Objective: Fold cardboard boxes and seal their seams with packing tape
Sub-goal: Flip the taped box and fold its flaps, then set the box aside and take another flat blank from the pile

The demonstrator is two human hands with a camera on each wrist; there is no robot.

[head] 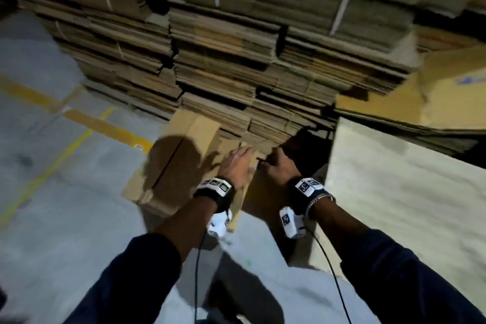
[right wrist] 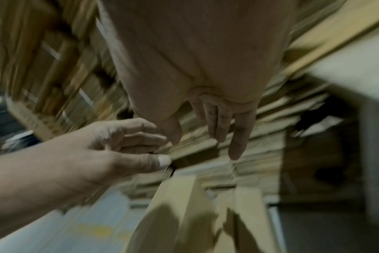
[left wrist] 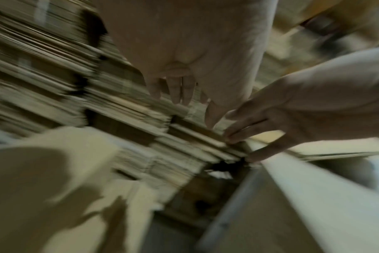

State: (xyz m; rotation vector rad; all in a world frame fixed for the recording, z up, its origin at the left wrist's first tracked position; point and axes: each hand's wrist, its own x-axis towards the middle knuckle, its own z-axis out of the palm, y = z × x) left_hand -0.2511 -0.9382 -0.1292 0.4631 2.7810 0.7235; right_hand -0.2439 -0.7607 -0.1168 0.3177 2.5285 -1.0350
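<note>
cardboard stack (head: 236,66) edge meets both hands, left hand (head: 236,166) and right hand (head: 278,166), fingers loosely spread, holding nothing

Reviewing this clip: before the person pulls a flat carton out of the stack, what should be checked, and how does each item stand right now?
1. Both hands at the stack of flattened cartons: ok; left hand and right hand reach its lower edges.
2. Firm hold on one carton: cannot tell; the wrist views are blurred, fingers look extended, not closed.
3. Single sheet separated: cannot tell.
4. Floor space to fold: not ok directly below; a partly folded box sits under the left hand.
5. Right side free: not ok; a pale flat panel stands close beside the right hand.
6. Packing tape within reach: cannot tell; none visible.
</note>
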